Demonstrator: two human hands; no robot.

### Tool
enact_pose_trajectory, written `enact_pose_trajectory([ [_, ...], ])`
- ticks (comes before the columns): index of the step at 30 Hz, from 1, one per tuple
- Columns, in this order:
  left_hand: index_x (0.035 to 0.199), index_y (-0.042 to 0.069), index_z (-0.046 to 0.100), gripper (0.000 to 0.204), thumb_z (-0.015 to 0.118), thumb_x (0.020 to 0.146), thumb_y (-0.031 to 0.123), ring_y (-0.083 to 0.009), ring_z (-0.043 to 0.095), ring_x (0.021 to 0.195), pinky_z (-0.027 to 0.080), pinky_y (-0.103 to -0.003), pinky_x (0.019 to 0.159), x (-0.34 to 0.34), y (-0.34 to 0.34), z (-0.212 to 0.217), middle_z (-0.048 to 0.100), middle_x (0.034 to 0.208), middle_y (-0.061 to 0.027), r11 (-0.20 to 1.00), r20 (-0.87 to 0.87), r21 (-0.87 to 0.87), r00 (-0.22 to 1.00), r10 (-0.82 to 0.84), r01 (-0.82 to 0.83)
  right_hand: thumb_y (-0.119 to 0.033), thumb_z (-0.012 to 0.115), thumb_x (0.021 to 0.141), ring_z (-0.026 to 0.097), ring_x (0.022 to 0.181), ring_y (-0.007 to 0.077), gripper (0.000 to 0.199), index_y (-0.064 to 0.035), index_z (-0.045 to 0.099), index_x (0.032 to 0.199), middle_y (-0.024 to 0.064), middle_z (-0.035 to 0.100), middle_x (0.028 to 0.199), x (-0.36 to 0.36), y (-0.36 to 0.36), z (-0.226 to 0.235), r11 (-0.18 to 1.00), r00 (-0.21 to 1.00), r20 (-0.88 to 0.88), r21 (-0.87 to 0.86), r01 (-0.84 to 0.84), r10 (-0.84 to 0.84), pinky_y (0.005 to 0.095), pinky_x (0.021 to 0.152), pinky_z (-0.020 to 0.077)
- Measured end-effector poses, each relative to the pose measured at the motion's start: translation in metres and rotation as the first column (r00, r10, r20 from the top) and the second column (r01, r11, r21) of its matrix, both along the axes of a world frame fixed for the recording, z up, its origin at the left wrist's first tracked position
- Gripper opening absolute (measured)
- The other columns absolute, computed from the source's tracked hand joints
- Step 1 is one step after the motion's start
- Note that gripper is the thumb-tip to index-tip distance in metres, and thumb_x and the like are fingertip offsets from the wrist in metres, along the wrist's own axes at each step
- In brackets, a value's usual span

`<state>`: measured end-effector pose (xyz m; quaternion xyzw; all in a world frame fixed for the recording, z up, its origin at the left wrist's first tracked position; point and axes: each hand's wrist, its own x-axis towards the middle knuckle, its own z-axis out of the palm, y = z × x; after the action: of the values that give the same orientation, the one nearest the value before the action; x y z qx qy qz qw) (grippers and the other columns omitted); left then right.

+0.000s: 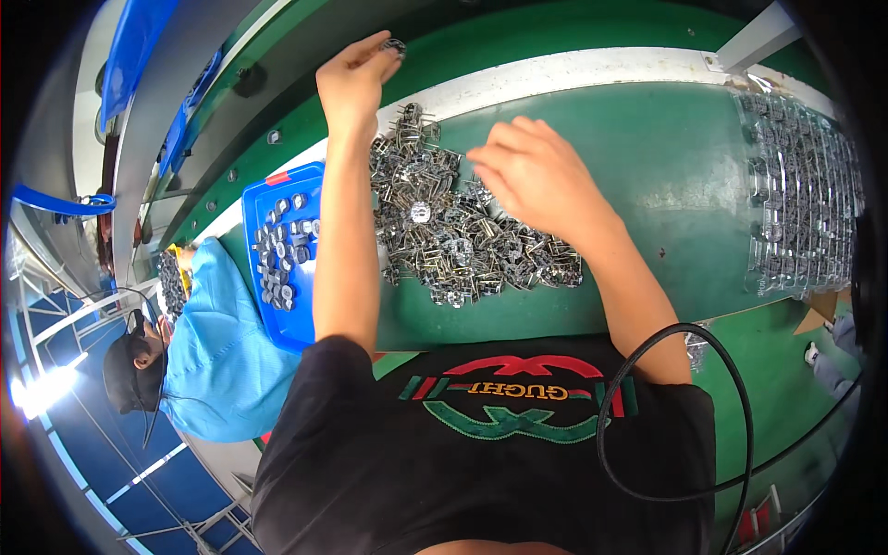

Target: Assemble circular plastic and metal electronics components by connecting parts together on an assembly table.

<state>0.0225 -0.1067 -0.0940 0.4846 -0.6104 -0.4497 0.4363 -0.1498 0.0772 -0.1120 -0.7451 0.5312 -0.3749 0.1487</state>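
Note:
My left hand [353, 83] is stretched out over the far white rail, its fingertips pinching a small round metal part [394, 47] above the green belt. On the green table between my arms lies a heap of metal parts with thin pins [472, 245]. My right hand [534, 176] is at the heap's far right side. Its fingers are curled with the thumb against them, and whatever they may hold is hidden.
Left of my left forearm stands a blue tray [305, 310] with several grey round pieces. Clear plastic trays [800, 194] full of metal parts lie at the right. Several small parts sit along the green belt [592, 26]. A co-worker in blue [222, 347] is at the left. A black cable [689, 326] loops by my right arm.

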Motion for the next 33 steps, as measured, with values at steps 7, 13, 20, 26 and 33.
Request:
enact_pose_trajectory([
  [7,0.099,0.006,0.077,0.026,0.076,0.079,0.021,-0.021,0.071,0.086,0.054,-0.032,0.08,0.033,-0.1,-0.045,0.075,0.094,-0.0115,0.967,0.503,-0.231,0.838,0.21,-0.104,-0.028,0.07,0.084,0.056,0.086,0.0248,0.014,-0.0154,0.074,0.084,0.0039,0.057,0.078,0.013,0.002,0.001,0.984,0.984,-0.128,0.146,-0.104,0.123,0.0405,0.08,0.0432],
  [13,0.108,0.01,0.075,0.04,0.075,0.082,0.04,-0.0269,0.071,0.093,0.052,-0.036,0.085,0.041,-0.088,-0.037,0.074,0.098,-0.0127,0.961,0.575,-0.24,0.777,0.255,-0.138,-0.023,0.072,0.085,0.063,0.067,0.0255,0.015,-0.0111,0.077,0.093,0.0077,0.064,0.076,-0.003,0.005,0.016,0.977,0.981,0.148,0.159,-0.145,0.122,0.0384,0.066,0.0492],
  [20,0.114,0.007,0.071,0.042,0.078,0.078,0.028,-0.0264,0.07,0.09,0.053,-0.036,0.082,0.062,-0.025,-0.024,0.072,0.099,-0.0156,0.984,0.767,-0.177,0.631,0.119,0.03,-0.014,0.073,0.084,0.064,0.068,0.0163,0.016,-0.0016,0.072,0.095,0.0077,0.068,0.082,-0.006,0.001,0.028,0.93,0.822,0.569,0.299,-0.212,0.005,0.0306,0.063,0.0496],
  [26,0.109,0.002,0.07,0.037,0.076,0.075,0.016,-0.0197,0.071,0.079,0.054,-0.032,0.076,0.048,-0.015,-0.028,0.073,0.097,-0.0131,0.951,0.7,-0.297,0.697,0.157,0.085,0.002,0.071,0.083,0.067,0.075,0.0111,0.023,-0.0021,0.069,0.105,0.0062,0.067,0.089,-0.002,0.001,0.027,0.905,0.674,0.725,0.37,-0.212,-0.139,0.0255,0.064,0.0485],
  [33,0.116,-0.006,0.065,0.034,0.071,0.084,0.0,-0.0207,0.072,0.087,0.056,-0.029,0.08,0.008,0.075,0.034,0.071,0.1,-0.0174,0.967,-0.117,0.148,0.975,-0.191,0.207,0.001,0.069,0.088,0.068,0.082,0.0151,0.015,0.0055,0.068,0.102,0.0065,0.064,0.106,-0.008,0.003,0.036,0.846,0.393,0.888,0.39,-0.365,-0.239,0.024,0.072,0.0524],
])
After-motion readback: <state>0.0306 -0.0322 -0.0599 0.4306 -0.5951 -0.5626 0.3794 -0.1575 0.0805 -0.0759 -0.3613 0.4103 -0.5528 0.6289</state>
